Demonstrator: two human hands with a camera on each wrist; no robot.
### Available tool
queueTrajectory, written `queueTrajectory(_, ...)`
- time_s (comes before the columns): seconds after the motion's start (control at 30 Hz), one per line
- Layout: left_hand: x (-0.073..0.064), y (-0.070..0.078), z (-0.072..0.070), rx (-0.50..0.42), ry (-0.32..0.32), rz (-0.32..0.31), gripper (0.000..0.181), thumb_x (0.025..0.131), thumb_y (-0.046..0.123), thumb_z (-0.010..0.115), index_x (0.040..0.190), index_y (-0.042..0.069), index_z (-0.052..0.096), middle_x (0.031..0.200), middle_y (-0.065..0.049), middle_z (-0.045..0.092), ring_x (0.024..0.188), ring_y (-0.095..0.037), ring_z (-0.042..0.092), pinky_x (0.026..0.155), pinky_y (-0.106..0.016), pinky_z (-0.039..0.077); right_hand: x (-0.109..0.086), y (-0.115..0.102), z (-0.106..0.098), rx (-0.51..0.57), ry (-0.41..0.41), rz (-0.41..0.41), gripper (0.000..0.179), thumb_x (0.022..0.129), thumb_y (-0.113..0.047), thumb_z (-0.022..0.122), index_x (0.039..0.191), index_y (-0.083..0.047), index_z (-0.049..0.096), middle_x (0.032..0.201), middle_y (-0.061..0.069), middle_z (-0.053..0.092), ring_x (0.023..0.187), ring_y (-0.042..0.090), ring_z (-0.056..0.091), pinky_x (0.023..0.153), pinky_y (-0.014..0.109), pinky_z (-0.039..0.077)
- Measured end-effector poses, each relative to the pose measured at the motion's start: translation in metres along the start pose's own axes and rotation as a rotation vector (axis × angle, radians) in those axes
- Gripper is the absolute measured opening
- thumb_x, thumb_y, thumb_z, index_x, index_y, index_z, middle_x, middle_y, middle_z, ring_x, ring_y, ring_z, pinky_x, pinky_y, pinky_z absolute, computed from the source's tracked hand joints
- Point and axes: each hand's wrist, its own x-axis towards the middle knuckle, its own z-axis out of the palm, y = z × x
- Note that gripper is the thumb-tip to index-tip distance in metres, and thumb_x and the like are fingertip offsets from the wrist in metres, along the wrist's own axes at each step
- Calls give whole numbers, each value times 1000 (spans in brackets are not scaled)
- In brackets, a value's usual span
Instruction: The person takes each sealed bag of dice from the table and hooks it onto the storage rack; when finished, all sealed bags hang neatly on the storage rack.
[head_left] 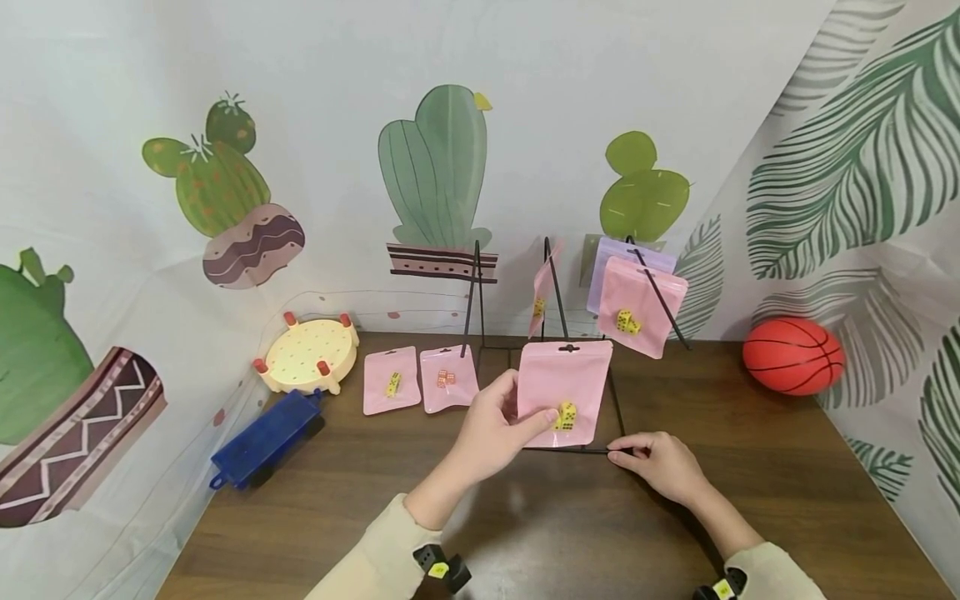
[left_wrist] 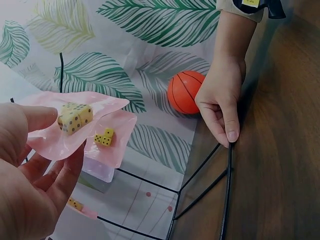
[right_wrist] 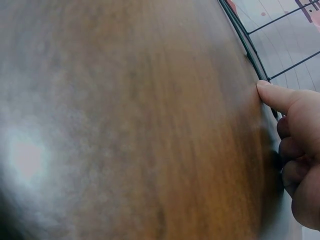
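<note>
My left hand (head_left: pixel 487 429) holds a pink zip pouch (head_left: pixel 562 375) by its lower left side, thumb across the front beside the yellow dice (head_left: pixel 567 414). That pouch is upright in front of a black wire rack (head_left: pixel 617 400). At the rack's front right corner, my right hand (head_left: pixel 663 467) pinches the base wire; the left wrist view shows its thumb (left_wrist: pixel 231 134) on the wire. Another pink pouch (head_left: pixel 652 304) with yellow dice hangs from the right hook, before a purple pouch (head_left: pixel 609 252). A third pink pouch (head_left: pixel 541 287) hangs edge-on from the middle hook.
Two pink pouches lie on the table left of the rack, one with yellow dice (head_left: pixel 393 384), one with red dice (head_left: pixel 446 378). Farther left are a cream round stand (head_left: pixel 311 350), its red feet up, and a blue tray (head_left: pixel 262 437). A small basketball (head_left: pixel 793 356) sits right.
</note>
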Motion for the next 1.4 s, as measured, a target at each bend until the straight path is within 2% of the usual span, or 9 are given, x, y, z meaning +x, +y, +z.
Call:
queueTrajectory(0.17,4,-4,1,-42,9,-28,28,90,11,82,111,5,65,94,-4,70,79,-12,68,67,-29,58,0,-1,-1,-9,2,-1,6,89,-35,84,94,-33,81,57,-16,36,52,3,34,51,25,25)
queueTrajectory(0.53,21,-20,2,-61,63,-10,25,90,10,83,107,4,66,92,-9,71,77,-11,66,64,-25,54,0,1,0,-9,2,-9,7,90,-36,82,95,-32,81,58,-16,36,52,2,32,50,25,25)
queueTrajectory(0.9,51,-32,0,67,110,-1,24,92,20,82,106,7,67,92,-3,73,77,-12,65,64,-25,52,1,3,1,1,-9,3,9,90,-37,82,96,-31,82,58,-15,37,52,3,33,50,24,25)
queueTrajectory(1.1,69,-36,1,124,141,-5,25,92,19,82,106,6,66,92,-3,73,77,-9,65,66,-24,52,1,3,1,1,-6,4,10,90,-38,82,97,-32,82,58,-15,36,52,2,32,49,25,25)
queueTrajectory(1.4,91,-42,-2,143,182,0,23,93,17,81,105,5,66,91,-6,75,75,-8,67,63,-23,52,1,3,1,3,-10,8,9,90,-38,82,97,-32,82,58,-15,37,52,3,33,50,25,25)
